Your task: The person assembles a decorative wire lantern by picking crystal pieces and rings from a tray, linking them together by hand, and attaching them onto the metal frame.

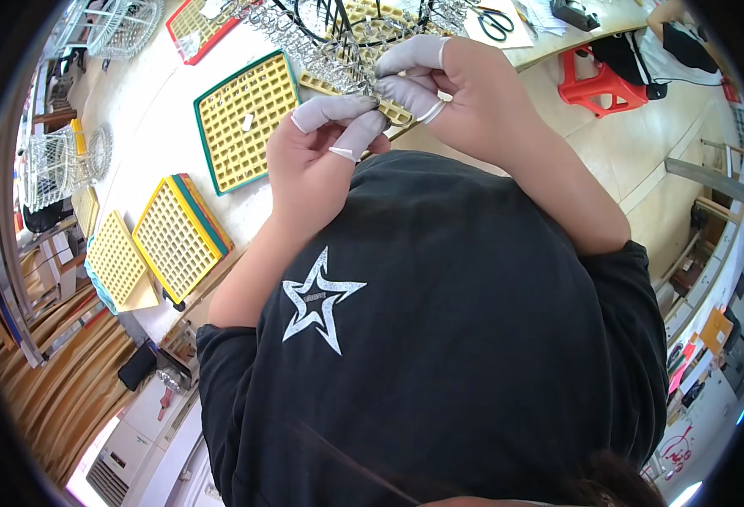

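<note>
White covers sit on the thumb and some fingers of both hands. My left hand [325, 148] is closed in a pinch at the table's edge, beside the end of a yellow gridded strip [396, 112]. Just to its right, my right hand [452, 89] has its thumb and finger bent toward the same spot. What either pinch holds is too small to make out. Beyond the fingers stands a rack with many silvery metal clips [338, 63]. A green-rimmed tray with a yellow grid [248, 121] lies left of my left hand, a small white piece on it.
Stacked yellow gridded trays [182, 241] and a paler gridded panel [118, 258] are at the left. A red-rimmed tray [194, 38] lies at the back. Scissors [496, 24] rest on paper at the back right. A red stool [596, 84] and part of another person [676, 42] are beyond.
</note>
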### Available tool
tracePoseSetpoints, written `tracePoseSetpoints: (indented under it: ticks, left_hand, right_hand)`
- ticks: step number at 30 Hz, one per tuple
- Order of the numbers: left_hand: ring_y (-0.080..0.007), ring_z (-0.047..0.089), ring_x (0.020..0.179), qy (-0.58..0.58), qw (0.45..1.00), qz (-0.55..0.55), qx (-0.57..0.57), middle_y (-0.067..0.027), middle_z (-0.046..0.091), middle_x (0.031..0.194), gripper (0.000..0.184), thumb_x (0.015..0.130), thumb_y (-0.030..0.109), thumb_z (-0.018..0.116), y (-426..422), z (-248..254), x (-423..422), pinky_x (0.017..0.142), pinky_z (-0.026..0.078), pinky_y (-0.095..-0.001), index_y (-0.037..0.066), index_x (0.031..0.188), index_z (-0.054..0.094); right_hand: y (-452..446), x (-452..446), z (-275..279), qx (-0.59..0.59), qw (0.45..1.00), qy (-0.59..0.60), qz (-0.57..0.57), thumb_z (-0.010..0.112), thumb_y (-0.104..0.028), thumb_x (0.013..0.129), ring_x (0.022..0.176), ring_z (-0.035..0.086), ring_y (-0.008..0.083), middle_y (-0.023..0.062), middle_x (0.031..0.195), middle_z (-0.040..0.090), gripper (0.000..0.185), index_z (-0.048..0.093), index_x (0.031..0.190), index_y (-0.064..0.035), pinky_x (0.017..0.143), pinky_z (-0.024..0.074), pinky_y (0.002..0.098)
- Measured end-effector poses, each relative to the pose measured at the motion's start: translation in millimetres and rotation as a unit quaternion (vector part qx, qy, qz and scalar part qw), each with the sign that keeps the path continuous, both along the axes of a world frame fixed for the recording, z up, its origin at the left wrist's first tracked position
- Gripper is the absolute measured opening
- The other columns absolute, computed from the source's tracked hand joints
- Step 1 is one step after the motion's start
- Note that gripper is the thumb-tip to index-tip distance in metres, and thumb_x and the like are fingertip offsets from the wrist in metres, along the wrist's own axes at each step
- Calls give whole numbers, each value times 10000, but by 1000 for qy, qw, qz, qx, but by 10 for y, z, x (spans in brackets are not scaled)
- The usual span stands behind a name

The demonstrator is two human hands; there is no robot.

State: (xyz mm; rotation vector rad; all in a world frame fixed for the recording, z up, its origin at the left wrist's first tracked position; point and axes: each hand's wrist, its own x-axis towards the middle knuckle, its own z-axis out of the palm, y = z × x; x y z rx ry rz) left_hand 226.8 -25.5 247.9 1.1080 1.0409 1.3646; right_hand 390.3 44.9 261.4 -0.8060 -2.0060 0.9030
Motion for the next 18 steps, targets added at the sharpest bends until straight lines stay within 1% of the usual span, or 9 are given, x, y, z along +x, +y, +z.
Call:
tracePoseSetpoints:
  ticks: [2,3,5,6,10,12,13,16,18]
  left_hand:
    - [-141,610,698,-110,990,-29,-85,-95,613,821,110,834,-22,558,10,1,-12,647,520,-266,-21,941,586]
    - [-141,610,698,-110,990,-27,-85,-95,613,821,110,834,-22,558,27,-18,-33,647,520,-266,-21,941,586]
    - [-148,602,685,-329,917,-110,-197,-101,614,829,112,859,5,535,58,-68,-80,636,522,-272,-4,953,595]
    - [-154,600,694,-366,899,-120,-209,-103,612,833,125,877,22,514,53,-72,-82,631,522,-272,10,967,600]
    - [-146,604,727,-350,908,-114,-201,-96,607,835,142,862,15,539,-21,-29,-27,658,520,-265,-4,996,583]
    - [-137,606,773,2,999,-24,-26,-91,605,835,178,849,12,565,-99,63,73,686,511,-255,-21,1024,561]
    - [-135,606,799,34,997,-12,73,-95,608,856,201,845,8,571,-100,5,99,699,503,-245,-41,1038,542]
    - [-131,613,756,149,987,-6,66,-95,607,852,181,845,3,568,-80,37,77,688,506,-241,-48,1018,550]
    - [-128,614,733,100,995,2,-1,-89,606,838,178,837,3,578,-65,91,83,679,507,-237,-49,1006,555]
  right_hand:
    - [-21,53,11,-94,994,-48,-12,606,-114,779,569,571,226,109,666,599,149,633,912,-51,520,427,308]
    - [-44,70,-9,-94,994,-49,-11,606,-114,779,569,571,226,109,666,599,149,633,912,-51,520,427,308]
    - [-122,101,-62,-40,999,-15,-21,607,-98,767,559,567,207,105,661,606,161,641,918,-51,511,415,297]
    - [-169,129,-44,-13,999,-40,-25,598,-86,767,544,565,213,100,630,594,172,648,930,-62,498,411,303]
    - [-264,167,-60,-28,999,-46,-2,591,-72,766,536,564,227,101,616,589,162,653,915,-70,494,414,308]
    - [-286,164,-77,-9,1000,-12,-3,595,-70,762,555,570,241,102,627,595,151,657,900,-76,506,424,321]
    - [-293,147,-94,-8,1000,-12,-6,595,-70,762,555,570,241,102,627,595,151,657,900,-76,506,424,321]
    - [-302,111,-118,27,999,42,-13,608,-78,755,568,570,244,97,624,591,142,658,888,-78,518,429,331]
    - [-302,122,-90,21,1000,7,-6,615,-79,751,574,565,246,94,619,584,149,659,893,-76,525,432,335]
